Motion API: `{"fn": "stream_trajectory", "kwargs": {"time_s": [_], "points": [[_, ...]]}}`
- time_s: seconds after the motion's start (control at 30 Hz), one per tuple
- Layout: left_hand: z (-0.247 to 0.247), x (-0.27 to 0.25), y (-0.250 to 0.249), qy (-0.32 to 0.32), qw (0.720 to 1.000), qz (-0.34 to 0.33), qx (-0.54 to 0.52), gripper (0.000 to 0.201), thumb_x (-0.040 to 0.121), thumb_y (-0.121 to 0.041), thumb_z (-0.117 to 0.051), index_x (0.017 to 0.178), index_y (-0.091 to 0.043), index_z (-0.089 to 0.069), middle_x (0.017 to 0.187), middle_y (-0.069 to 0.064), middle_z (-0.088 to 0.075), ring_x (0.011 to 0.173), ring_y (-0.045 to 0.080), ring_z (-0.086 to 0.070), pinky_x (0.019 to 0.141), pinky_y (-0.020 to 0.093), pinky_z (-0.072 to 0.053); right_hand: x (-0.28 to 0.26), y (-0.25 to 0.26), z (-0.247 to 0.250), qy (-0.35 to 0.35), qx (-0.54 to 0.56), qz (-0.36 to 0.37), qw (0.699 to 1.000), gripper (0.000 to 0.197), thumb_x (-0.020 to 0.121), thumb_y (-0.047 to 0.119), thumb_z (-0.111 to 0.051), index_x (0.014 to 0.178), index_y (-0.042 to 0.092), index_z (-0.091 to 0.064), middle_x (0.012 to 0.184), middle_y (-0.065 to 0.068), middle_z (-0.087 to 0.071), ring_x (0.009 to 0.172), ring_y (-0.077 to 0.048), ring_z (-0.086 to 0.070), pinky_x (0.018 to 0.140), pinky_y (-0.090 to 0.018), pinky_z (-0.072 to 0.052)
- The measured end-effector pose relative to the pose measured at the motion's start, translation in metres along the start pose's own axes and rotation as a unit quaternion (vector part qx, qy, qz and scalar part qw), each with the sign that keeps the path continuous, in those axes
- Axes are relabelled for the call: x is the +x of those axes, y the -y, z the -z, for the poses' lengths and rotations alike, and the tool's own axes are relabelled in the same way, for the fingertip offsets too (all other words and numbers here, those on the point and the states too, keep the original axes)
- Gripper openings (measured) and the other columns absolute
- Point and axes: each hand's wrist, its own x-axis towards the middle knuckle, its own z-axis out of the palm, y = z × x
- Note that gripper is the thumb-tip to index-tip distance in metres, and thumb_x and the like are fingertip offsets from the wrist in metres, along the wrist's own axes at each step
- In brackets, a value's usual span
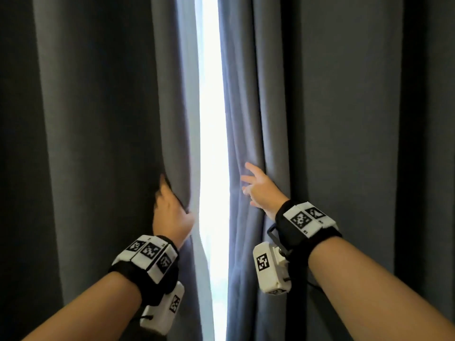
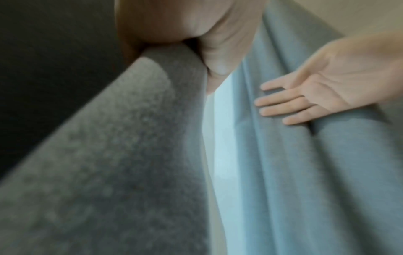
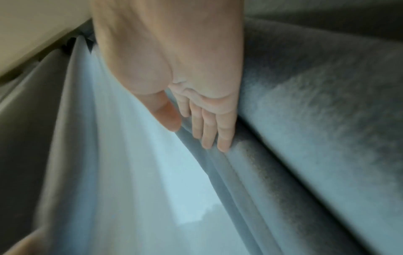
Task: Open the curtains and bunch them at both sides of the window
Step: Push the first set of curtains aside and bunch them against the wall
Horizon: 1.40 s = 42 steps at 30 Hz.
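Two grey curtains hang almost together, with a narrow bright strip of window (image 1: pixel 211 119) between them. My left hand (image 1: pixel 170 212) grips the inner edge of the left curtain (image 1: pixel 98 119); its fingers are buried in a fold. The left wrist view shows that fold (image 2: pixel 130 138) running under the left hand (image 2: pixel 174 25). My right hand (image 1: pixel 258 190) lies flat on the right curtain (image 1: pixel 332 119) near its inner edge, fingers straight. The right wrist view shows those fingers (image 3: pixel 209 134) along a fold of the right curtain (image 3: pixel 316 120). The right hand (image 2: pixel 327 89) also shows in the left wrist view.
Curtain cloth fills the head view on both sides, falling in deep vertical folds. A beige ceiling (image 3: pixel 32 34) and the dark curtain track (image 3: pixel 69 43) show in the right wrist view. Hazy daylight comes through the glass (image 3: pixel 185 198).
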Motion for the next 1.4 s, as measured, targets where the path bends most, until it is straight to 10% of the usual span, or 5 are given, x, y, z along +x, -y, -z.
{"fn": "stream_trajectory", "kwargs": {"time_s": [0.17, 0.4, 1.07, 1.23, 1.4], "points": [[0.006, 0.017, 0.026, -0.006, 1.0, 0.022, 0.001, 0.069, 0.073, -0.006, -0.068, 0.132, -0.001, -0.033, 0.115, 0.033, -0.059, 0.103, 0.051, -0.058, 0.083, 0.046, -0.048, 0.007, -0.017, 0.065, -0.16, -0.081, -0.015, 0.984, 0.081, 0.087, -0.001, -0.046, 0.152, 0.019, -0.002, 0.161, -0.008, -0.009, 0.148, -0.023, -0.014, 0.119, -0.034, -0.017], [0.02, 0.016, 0.039, -0.003, 1.0, 0.027, 0.006, 0.051, 0.073, -0.002, -0.067, 0.118, 0.002, -0.043, 0.112, 0.032, -0.061, 0.1, 0.051, -0.058, 0.074, 0.036, -0.04, -0.002, -0.009, 0.034, -0.273, -0.129, 0.004, 0.953, 0.083, 0.088, 0.016, -0.05, 0.151, 0.022, 0.004, 0.162, -0.008, 0.006, 0.148, -0.031, -0.003, 0.118, -0.044, -0.011], [0.172, -0.017, 0.062, 0.054, 0.997, -0.036, 0.047, 0.055, 0.072, -0.014, -0.076, 0.12, -0.021, -0.05, 0.095, -0.03, -0.054, 0.084, -0.02, -0.055, 0.069, -0.003, -0.041, 0.031, 0.119, -0.101, 0.124, 0.02, 0.114, 0.985, 0.124, 0.065, 0.073, -0.061, 0.149, 0.024, 0.014, 0.162, -0.006, -0.006, 0.147, -0.026, -0.014, 0.118, -0.041, -0.015], [0.191, -0.024, 0.056, 0.029, 0.995, -0.041, 0.082, 0.062, 0.07, -0.021, -0.078, 0.124, -0.014, -0.048, 0.095, -0.021, -0.055, 0.092, 0.004, -0.055, 0.067, -0.006, -0.037, 0.03, 0.139, -0.121, 0.194, 0.01, 0.093, 0.976, 0.131, 0.058, 0.078, -0.063, 0.147, 0.03, 0.02, 0.161, -0.006, -0.008, 0.144, -0.032, -0.022, 0.114, -0.055, -0.025], [0.179, -0.046, 0.039, 0.099, 0.994, 0.031, 0.02, 0.088, 0.053, -0.051, -0.081, 0.124, -0.035, -0.032, 0.104, -0.029, -0.051, 0.09, -0.013, -0.052, 0.064, 0.0, -0.043, 0.011, 0.156, -0.141, 0.288, 0.063, 0.097, 0.951, 0.131, 0.061, 0.072, -0.065, 0.144, 0.03, 0.027, 0.162, -0.004, 0.006, 0.147, -0.033, -0.012, 0.109, -0.06, -0.026]]}}
